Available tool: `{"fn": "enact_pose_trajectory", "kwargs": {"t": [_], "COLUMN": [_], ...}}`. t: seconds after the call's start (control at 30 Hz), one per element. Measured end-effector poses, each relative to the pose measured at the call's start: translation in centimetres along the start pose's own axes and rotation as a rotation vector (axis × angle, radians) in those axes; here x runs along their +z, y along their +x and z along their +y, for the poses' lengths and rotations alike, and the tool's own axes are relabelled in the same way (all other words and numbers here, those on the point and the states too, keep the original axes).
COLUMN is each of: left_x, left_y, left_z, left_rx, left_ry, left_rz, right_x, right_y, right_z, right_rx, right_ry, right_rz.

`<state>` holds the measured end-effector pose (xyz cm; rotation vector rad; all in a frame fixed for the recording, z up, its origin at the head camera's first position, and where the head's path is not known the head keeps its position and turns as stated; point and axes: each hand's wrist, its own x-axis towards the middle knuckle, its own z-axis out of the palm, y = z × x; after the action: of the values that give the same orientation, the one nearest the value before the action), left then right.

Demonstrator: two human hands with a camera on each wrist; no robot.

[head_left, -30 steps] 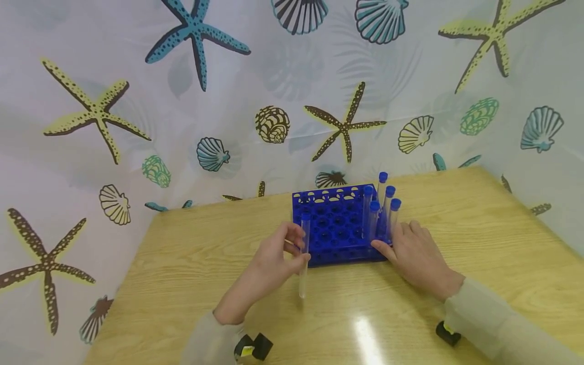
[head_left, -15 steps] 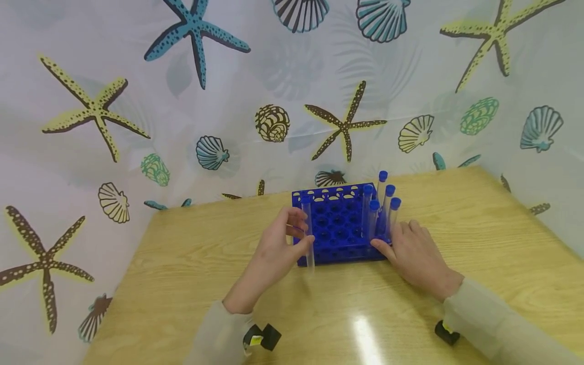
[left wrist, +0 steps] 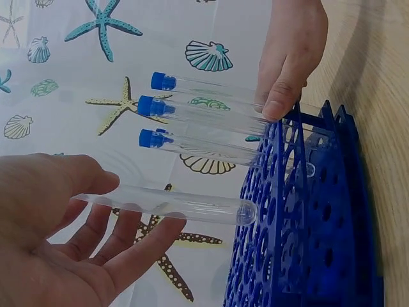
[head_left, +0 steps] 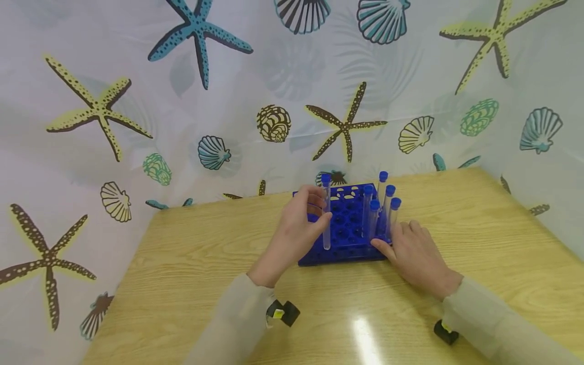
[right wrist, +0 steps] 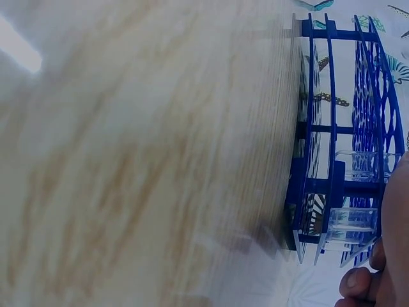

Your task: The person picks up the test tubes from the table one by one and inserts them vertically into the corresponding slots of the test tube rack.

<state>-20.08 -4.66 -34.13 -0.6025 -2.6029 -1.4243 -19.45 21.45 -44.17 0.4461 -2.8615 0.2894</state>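
Note:
Between thumb and fingertips my left hand [head_left: 296, 220] pinches a clear test tube [head_left: 326, 238] with a blue cap. The tube stands nearly upright over the left half of a blue test tube rack [head_left: 337, 256]. In the left wrist view, the rounded end of the tube [left wrist: 220, 209] is right at the holed top plate of the rack [left wrist: 265, 192]. My right hand [head_left: 417, 258] grips the rack's right end, thumb [left wrist: 280, 102] at the top edge. Several capped tubes [head_left: 373, 218] stand in the rack's right-end holes, beside that hand.
The rack rests on a wooden table [head_left: 205, 253] near its back edge. Behind it hangs a white cloth [head_left: 246, 91] printed with starfish and shells. Each sleeve carries a small black device [head_left: 288, 313] near the wrist.
My left hand has carried the test tube up, away from me and to the right, from in front of the rack to over it. The right hand has stayed at the rack's end.

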Motion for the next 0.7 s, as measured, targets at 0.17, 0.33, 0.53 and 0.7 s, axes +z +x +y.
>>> {"fn": "enact_pose_trajectory", "kwargs": {"t": [0.17,0.33,0.53,0.7], "left_x": [0.6,1.3,2.3,3.3], "left_y": [1.2,2.6,4.1,5.0], "left_z": [0.6,1.2,1.7,1.9], "left_rx": [0.051,0.085,0.121,0.107], "left_ry": [-0.002,-0.041,-0.070,-0.042], "left_rz": [0.026,0.055,0.080,0.106], "right_x": [0.0,0.0,0.0,0.0], "right_y": [0.0,0.0,0.0,0.0], "right_z": [0.0,0.1,0.1,0.1], "right_rx": [-0.004,-0.008,-0.008,-0.006], "right_ry": [0.000,-0.007,0.005,0.013], "right_rz": [0.003,0.015,0.016,0.015]}}
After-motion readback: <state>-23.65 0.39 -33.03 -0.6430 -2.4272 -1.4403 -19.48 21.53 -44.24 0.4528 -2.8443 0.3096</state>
